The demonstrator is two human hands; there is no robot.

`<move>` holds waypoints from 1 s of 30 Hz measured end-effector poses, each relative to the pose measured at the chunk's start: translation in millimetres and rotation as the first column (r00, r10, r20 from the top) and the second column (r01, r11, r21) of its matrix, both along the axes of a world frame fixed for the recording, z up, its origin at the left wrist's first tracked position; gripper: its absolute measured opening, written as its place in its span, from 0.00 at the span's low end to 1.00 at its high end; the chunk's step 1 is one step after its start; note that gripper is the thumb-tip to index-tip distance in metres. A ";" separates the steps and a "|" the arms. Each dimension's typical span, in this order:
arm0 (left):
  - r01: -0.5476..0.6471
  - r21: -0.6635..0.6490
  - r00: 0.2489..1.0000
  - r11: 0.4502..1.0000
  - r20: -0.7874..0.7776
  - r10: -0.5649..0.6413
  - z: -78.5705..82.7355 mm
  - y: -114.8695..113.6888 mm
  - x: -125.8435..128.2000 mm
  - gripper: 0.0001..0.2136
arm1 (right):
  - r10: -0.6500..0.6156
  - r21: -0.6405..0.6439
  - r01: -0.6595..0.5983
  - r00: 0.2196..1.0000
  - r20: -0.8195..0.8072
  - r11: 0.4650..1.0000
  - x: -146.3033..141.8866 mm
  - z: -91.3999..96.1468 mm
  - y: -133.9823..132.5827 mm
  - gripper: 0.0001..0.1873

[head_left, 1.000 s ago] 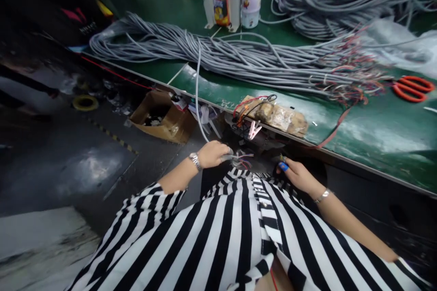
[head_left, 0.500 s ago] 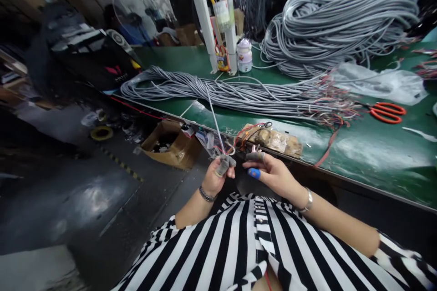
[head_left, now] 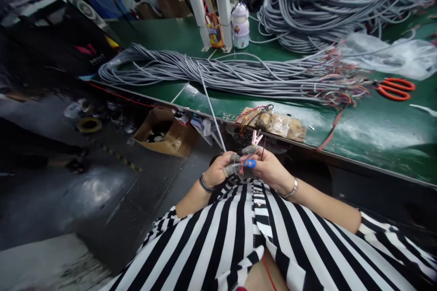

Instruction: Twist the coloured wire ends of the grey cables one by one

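Note:
My left hand [head_left: 218, 170] is closed on the end of a grey cable [head_left: 212, 111] that runs down from the bundle on the bench. Grey covers wrap its thumb and a fingertip. Thin red wires [head_left: 242, 166] show between the two hands. My right hand [head_left: 271, 170] pinches these wires, with a blue cover on the thumb and a grey one on a finger. The hands meet in front of the bench edge. Just beyond the right fingers is a pink clip [head_left: 256, 137]; what it is fixed to is hidden.
The grey cable bundle [head_left: 177, 66] lies along the green bench [head_left: 368, 138], with a large cable coil [head_left: 327, 4] behind. Orange-handled scissors [head_left: 396, 88], a taped block [head_left: 280, 126], a plastic bag [head_left: 389, 52] and a bottle [head_left: 240, 27] are there. A carton [head_left: 167, 134] stands below, left.
My right hand has moved left to my left hand and now pinches the wires. The view has tilted down, so the bench appears higher.

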State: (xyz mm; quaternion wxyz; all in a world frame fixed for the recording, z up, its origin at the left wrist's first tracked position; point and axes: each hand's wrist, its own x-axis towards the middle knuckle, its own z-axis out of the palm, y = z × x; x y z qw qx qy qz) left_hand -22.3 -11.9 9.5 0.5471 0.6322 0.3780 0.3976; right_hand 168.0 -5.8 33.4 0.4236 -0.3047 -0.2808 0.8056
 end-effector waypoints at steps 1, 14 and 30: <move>0.014 0.035 1.000 0.999 -0.013 -0.014 -2.1 2.3 0.1 0.15 | 0.021 -0.019 -0.021 1.000 -0.012 1.000 2.4 -1.3 0.0 0.23; 0.254 0.492 0.898 0.833 -0.440 -0.014 8.5 16.2 11.0 0.09 | 0.082 -0.248 -0.071 0.996 0.033 0.966 27.4 -9.8 -2.9 0.16; 0.309 0.462 0.904 0.831 -0.415 -0.105 -2.2 16.8 6.5 0.09 | -0.104 -0.274 0.126 0.990 0.094 0.953 12.0 -21.4 7.1 0.23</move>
